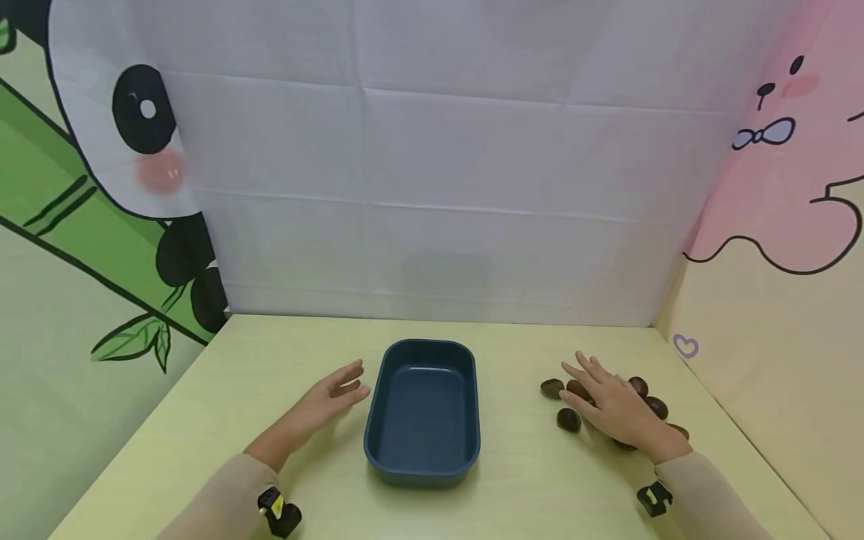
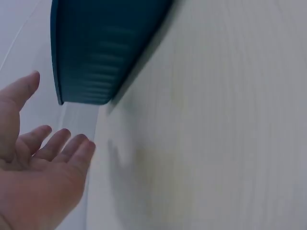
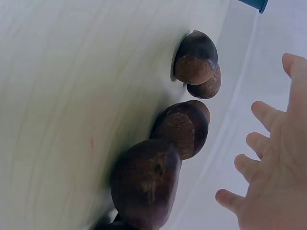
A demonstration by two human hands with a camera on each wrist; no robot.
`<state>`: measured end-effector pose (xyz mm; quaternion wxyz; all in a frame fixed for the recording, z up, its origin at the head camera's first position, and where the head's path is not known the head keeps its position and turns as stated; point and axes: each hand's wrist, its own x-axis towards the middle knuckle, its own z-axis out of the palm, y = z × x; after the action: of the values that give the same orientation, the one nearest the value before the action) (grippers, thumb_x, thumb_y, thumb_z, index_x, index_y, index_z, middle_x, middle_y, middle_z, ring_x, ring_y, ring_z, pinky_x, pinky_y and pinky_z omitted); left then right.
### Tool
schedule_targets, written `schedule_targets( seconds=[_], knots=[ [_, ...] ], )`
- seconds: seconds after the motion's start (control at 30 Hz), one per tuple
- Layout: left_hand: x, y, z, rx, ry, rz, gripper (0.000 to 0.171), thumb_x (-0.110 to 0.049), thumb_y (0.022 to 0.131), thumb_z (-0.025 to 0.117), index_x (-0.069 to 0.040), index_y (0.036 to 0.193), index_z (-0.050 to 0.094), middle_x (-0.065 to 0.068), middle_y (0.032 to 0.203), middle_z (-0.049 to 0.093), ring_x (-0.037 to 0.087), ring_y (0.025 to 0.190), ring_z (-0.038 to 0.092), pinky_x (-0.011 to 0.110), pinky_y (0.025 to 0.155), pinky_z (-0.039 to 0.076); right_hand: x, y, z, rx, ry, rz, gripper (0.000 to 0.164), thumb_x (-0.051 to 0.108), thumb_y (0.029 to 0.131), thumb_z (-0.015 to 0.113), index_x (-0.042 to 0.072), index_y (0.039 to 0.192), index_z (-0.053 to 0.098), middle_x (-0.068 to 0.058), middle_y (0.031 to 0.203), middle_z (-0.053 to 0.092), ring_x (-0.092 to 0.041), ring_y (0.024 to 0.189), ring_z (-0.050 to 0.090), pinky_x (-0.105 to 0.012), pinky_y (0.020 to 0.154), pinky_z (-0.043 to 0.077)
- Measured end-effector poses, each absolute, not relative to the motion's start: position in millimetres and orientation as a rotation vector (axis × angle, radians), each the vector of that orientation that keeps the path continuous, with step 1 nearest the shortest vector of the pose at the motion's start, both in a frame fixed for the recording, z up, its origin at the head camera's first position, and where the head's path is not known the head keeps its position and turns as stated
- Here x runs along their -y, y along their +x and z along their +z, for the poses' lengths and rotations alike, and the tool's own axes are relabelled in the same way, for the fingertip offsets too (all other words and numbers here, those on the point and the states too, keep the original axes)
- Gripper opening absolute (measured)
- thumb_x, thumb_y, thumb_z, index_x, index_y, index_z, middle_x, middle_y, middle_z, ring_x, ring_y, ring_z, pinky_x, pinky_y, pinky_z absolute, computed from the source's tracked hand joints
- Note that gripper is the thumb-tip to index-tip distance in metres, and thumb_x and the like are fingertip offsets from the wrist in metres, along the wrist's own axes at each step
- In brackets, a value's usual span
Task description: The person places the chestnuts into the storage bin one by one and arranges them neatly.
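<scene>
1. While the left hand (image 1: 328,399) floats, holding nothing, just left of the blue tray (image 1: 421,412), a broad strip of table (image 1: 516,450) stretches right to the chestnuts (image 1: 568,421).
2. The right hand (image 1: 616,409), fingers spread and gripping nothing, hovers above them, inside the table's right edge.

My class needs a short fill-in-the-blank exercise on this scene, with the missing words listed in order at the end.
1. The chestnuts lie to the person's ____ of the blue tray.
2. Nearer the tray is the person's ____ hand.
3. The number of chestnuts inside the tray is ____.

Missing words: right; left; zero.
</scene>
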<state>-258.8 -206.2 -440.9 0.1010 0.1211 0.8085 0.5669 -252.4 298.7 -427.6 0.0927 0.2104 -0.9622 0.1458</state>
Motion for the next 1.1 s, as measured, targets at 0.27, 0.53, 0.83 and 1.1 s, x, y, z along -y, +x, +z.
schedule_targets(
  seconds=[0.27,0.53,0.83,1.1],
  knots=[
    [191,-259,-451,-2.011,0.294,2.019,0.073,-0.016,0.099,0.066,0.000,0.157,0.026,0.022,0.161,0.025,0.036,0.144,0.032,0.035,0.110,0.040,-300,-253,-429,2.859,0.648,0.585,0.063,0.049,0.104,0.049,0.013,0.154,0.041,-0.017,0.162,0.024,-0.045,0.145,0.025,-0.071,0.107,0.030],
    [183,-258,-452,-1.943,0.181,2.095,0.064,-0.010,0.098,0.067,0.001,0.153,0.037,0.021,0.157,0.035,0.031,0.140,0.040,0.030,0.106,0.044,-299,-253,-429,2.823,0.671,0.741,0.061,0.043,0.103,0.056,0.006,0.151,0.044,-0.021,0.157,0.033,-0.045,0.140,0.035,-0.066,0.105,0.037],
    [181,-257,-454,-1.905,0.132,2.138,0.063,-0.010,0.098,0.066,0.002,0.153,0.036,0.022,0.155,0.037,0.026,0.139,0.043,0.027,0.104,0.046,-295,-260,-431,2.790,0.621,0.784,0.042,0.024,0.099,0.067,0.000,0.134,0.061,-0.013,0.121,0.065,-0.028,0.107,0.064,-0.048,0.087,0.055],
    [181,-259,-457,-1.905,0.115,2.137,0.063,-0.011,0.098,0.067,0.000,0.153,0.038,0.021,0.155,0.038,0.030,0.142,0.039,0.030,0.106,0.044,-288,-278,-437,2.810,0.582,0.797,0.041,0.020,0.096,0.070,0.001,0.132,0.063,-0.013,0.125,0.065,-0.035,0.117,0.060,-0.053,0.094,0.051]
  ],
)
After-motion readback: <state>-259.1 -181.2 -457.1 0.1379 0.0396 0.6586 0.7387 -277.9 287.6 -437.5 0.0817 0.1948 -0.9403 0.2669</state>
